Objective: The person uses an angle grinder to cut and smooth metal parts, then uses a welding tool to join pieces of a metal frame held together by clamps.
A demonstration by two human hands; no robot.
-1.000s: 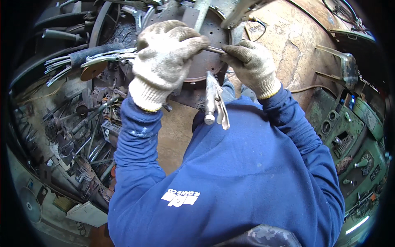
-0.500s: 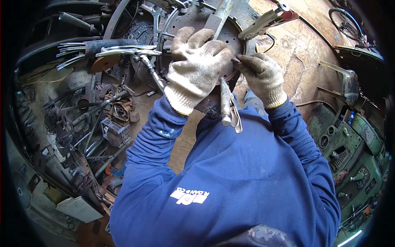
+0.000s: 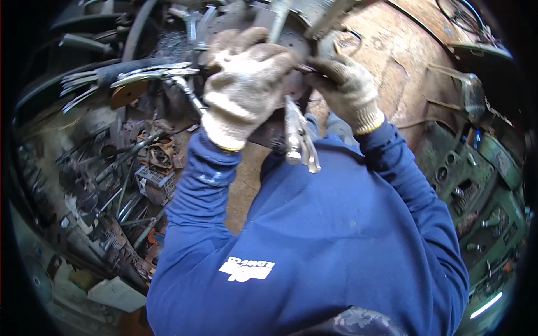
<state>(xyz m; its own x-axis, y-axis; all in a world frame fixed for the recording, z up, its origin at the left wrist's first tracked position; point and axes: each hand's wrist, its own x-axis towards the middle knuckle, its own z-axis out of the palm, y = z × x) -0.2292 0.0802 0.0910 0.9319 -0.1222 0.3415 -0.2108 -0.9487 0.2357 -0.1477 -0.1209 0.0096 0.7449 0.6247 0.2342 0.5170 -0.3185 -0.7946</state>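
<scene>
Both my hands wear off-white knitted gloves with brown, soiled fingers. My left hand [image 3: 241, 87] lies over a round dark metal plate [image 3: 295, 36], its fingers bent down with their tips hidden. Close by, my right hand [image 3: 346, 89] pinches a short thin metal rod [image 3: 304, 68] between thumb and fingers; the rod's other end points at my left hand. Below the hands, locking pliers [image 3: 293, 134] stick out from the plate's near edge toward my body. A second pair of locking pliers [image 3: 154, 73] sits left of my left hand. Motion blurs the picture.
A brown disc [image 3: 129, 94] and a bundle of grey rods [image 3: 78, 84] lie at the left. Scrap metal and a grey crate [image 3: 155, 182] cover the lower left. Green machinery [image 3: 471, 185] stands at right. At the upper right are a metal-legged stand [image 3: 471, 98] and a bicycle wheel [image 3: 460, 14].
The whole view has shifted, so the plate, pliers and both hands appear farther left and slightly higher. The right hand keeps its pinch on the rod; the left stays over the plate.
</scene>
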